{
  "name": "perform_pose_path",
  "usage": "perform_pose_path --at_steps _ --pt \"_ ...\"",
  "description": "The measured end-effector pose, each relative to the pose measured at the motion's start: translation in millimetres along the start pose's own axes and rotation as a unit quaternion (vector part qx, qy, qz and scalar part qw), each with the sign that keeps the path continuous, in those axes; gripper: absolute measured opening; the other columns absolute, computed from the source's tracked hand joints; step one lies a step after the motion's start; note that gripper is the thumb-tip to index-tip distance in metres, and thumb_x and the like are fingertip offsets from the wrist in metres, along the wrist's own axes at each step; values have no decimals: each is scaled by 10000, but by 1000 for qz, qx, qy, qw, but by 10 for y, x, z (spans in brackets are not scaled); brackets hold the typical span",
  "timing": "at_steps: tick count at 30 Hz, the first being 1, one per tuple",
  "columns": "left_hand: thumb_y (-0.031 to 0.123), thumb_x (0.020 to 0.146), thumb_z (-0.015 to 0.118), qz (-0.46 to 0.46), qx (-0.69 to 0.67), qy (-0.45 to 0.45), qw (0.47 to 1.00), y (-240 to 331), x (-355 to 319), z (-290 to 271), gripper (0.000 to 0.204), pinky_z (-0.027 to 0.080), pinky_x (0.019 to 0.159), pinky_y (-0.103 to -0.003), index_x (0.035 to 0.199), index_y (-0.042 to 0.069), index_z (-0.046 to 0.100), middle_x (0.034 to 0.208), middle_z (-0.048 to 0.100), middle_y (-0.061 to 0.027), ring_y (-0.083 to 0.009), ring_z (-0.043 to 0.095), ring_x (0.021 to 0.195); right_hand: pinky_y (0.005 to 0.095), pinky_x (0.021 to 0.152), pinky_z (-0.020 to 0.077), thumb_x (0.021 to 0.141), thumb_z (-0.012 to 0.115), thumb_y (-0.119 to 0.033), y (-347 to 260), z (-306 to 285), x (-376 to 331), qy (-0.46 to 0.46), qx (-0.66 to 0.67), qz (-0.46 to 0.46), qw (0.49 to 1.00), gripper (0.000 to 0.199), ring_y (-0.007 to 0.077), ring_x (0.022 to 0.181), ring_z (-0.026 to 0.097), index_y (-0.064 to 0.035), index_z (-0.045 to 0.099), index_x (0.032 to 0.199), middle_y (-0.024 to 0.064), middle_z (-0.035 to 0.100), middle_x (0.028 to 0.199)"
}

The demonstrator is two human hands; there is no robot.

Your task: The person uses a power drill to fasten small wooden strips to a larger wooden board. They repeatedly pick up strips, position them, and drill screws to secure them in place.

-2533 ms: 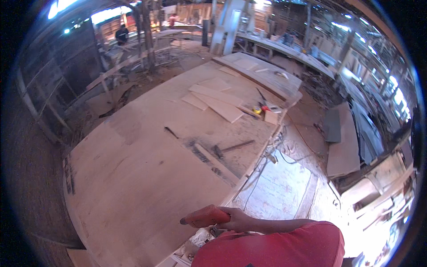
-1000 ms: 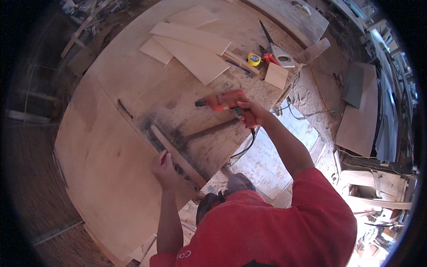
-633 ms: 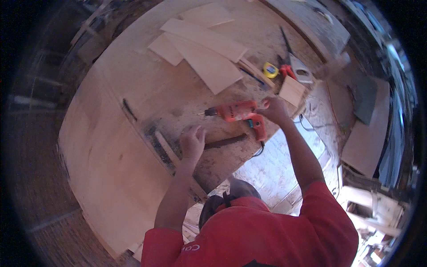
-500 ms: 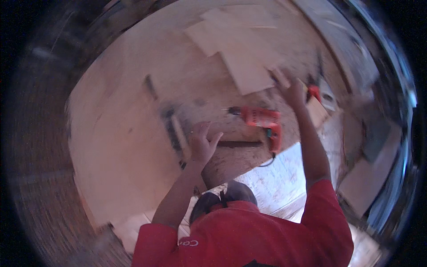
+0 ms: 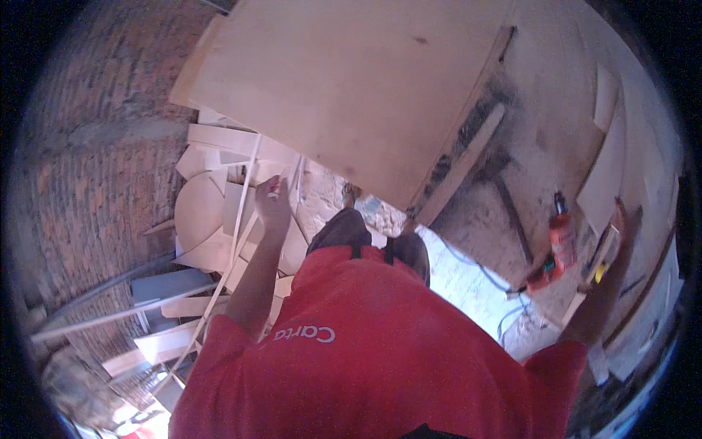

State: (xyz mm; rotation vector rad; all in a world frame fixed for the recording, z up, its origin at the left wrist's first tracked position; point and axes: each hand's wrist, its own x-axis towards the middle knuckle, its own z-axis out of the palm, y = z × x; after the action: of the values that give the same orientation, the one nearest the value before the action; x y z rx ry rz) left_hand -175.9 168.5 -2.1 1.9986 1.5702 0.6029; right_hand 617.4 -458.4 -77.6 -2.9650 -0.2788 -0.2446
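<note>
My left hand (image 5: 273, 203) hangs past the near edge of a large plywood sheet (image 5: 336, 88), above wood offcuts. Its fingers are curled; a small pale and reddish patch shows at them, too small to name. On the right, my right hand (image 5: 626, 219) reaches over the work surface with its fingers apart, beside thin wood panels (image 5: 604, 175). An orange-red power drill (image 5: 561, 245) lies just left of that hand, its chuck pointing away from me. A dark bar (image 5: 514, 219) and a narrow wood strip (image 5: 468, 164) lie farther left.
Plywood offcuts (image 5: 201, 205) and long thin strips (image 5: 234, 249) are heaped below on the left, by a ribbed brick wall (image 5: 95, 190). A cable (image 5: 468, 260) runs below the bench's near edge. Dark smudges mark the surface by the wood strip.
My view has swung left and down, so the drill and bench appear farther right. My left hand has left the bench top and moved over the offcuts, its fingers now curled.
</note>
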Motion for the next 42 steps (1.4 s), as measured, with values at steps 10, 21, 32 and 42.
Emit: perform_pose_path --at_steps 10,21,32,42 --pt "571 993 613 -255 -659 -297 643 350 480 -124 677 528 1009 -458 1371 14 544 1271 651 -143 -294 650 1144 436 1179 363 573 1003 -381 -3638 -1471 -4502 -342 375 -156 848 1208 288 1406 472 -15 387 1545 155 480 1544" --pt "372 1047 604 -356 -569 -289 682 -632 513 149 425 522 1047 -473 1354 79 586 1280 662 -115 -296 635 1194 393 826 604 789 886 -221 -3683 -1359 -5497 -521 381 181 742 657 229 903 703 -84 620 1374 98 707 1069" --pt "355 1024 649 -363 -589 -295 659 -945 84 928 398 542 1022 -433 1311 84 598 1236 675 -93 -255 644 1177 399 784 609 982 702 -271 -3398 -661 -5572 -319 596 376 634 418 236 947 707 -33 543 1287 130 685 1103" --pt "353 1029 641 -376 -596 -290 648 -691 -169 948 413 534 1042 -440 1344 92 584 1288 661 -85 -270 633 1200 420 833 632 1019 644 -246 -3160 -598 -5598 -298 619 395 609 410 257 1041 691 -10 498 1321 153 649 1172"
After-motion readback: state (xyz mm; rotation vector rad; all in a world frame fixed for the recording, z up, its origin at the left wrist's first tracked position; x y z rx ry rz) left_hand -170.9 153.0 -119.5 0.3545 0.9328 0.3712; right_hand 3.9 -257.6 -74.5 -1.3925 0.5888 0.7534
